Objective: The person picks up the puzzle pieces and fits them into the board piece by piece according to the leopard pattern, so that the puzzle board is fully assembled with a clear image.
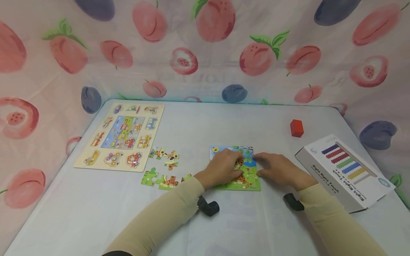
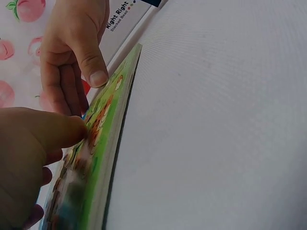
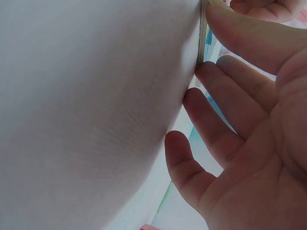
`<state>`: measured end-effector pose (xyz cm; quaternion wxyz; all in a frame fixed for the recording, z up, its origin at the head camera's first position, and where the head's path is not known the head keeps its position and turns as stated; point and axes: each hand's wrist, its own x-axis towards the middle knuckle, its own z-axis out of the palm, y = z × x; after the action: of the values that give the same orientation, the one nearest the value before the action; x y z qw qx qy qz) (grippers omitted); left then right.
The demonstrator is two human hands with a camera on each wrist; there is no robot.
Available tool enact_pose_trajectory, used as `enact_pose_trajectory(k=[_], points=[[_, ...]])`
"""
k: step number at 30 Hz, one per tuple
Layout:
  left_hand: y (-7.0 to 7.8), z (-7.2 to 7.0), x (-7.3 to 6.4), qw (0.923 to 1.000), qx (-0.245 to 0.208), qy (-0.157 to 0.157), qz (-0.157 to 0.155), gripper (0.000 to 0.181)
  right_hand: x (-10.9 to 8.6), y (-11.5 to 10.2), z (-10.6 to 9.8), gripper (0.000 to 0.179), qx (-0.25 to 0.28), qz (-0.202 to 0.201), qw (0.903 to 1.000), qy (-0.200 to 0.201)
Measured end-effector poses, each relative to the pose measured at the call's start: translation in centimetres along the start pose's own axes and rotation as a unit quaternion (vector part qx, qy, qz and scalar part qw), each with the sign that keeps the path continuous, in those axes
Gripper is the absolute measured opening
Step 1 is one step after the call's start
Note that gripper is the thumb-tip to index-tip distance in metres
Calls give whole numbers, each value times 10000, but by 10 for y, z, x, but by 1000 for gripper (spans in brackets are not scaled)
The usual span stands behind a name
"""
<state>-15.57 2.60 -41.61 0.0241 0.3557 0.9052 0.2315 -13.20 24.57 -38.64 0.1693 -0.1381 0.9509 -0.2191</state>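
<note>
A jigsaw of a spotted animal on grass sits in its flat board (image 1: 254,185), at the middle of the table. My left hand (image 1: 223,166) lies over it, fingertips and thumb apart on the picture. It covers much of the left part. At the board's right edge is my right hand (image 1: 278,169), its fingers extended and thumb beside the edge. In the right wrist view the right fingers (image 3: 211,127) are spread, with tips at the table and board edge. Loose jigsaw pieces (image 1: 149,177) lie left of the board, some partly behind my left wrist.
At the back left lies a wooden vehicle puzzle board (image 1: 150,133). A white box (image 1: 346,174) with coloured stacks printed on it stands by my right forearm. A red block (image 1: 297,128) is farther back on the right. A fruit-print cloth (image 1: 211,71) hangs behind the table.
</note>
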Motion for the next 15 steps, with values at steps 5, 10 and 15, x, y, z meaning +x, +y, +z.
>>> enact_pose_trajectory(k=[5, 10, 15], points=[[0, 1, -1, 10000, -52, -31, 73, 30, -1, -1, 0, 60, 27, 8, 10000, 6], [1, 2, 0, 10000, -54, -28, 51, 28, 0, -1, 0, 61, 26, 11, 10000, -9], [1, 2, 0, 9999, -89, -21, 77, 26, 0, 1, 0, 61, 12, -15, 10000, 6]])
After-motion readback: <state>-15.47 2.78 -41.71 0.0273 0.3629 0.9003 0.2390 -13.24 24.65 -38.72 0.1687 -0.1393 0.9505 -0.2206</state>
